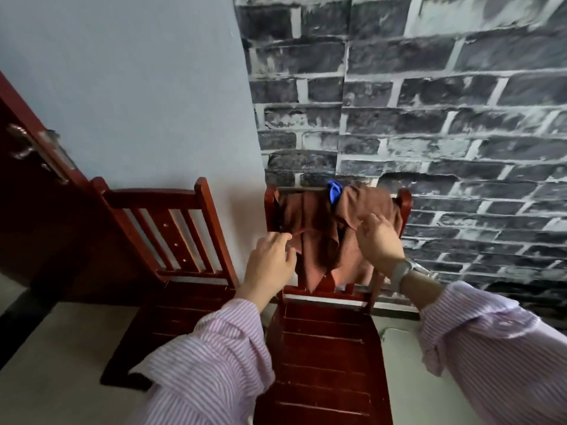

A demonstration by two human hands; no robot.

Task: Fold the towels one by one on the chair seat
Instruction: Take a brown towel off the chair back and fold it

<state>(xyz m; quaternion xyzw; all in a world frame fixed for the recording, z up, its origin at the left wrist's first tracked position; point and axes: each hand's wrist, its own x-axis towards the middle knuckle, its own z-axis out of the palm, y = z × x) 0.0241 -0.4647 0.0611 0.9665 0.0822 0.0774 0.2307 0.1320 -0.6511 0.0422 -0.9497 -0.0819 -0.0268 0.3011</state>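
Head view: the brown towels cover most of the right chair's backrest, how many lie there cannot be told, and a small blue item at the top rail is too bunched to identify. The towels hang over the backrest, far of the bare chair seat, between the two hands. The cloth is rust-brown, crumpled, in uneven folds; left hand pinches its left edge, right hand pinches its upper right part.
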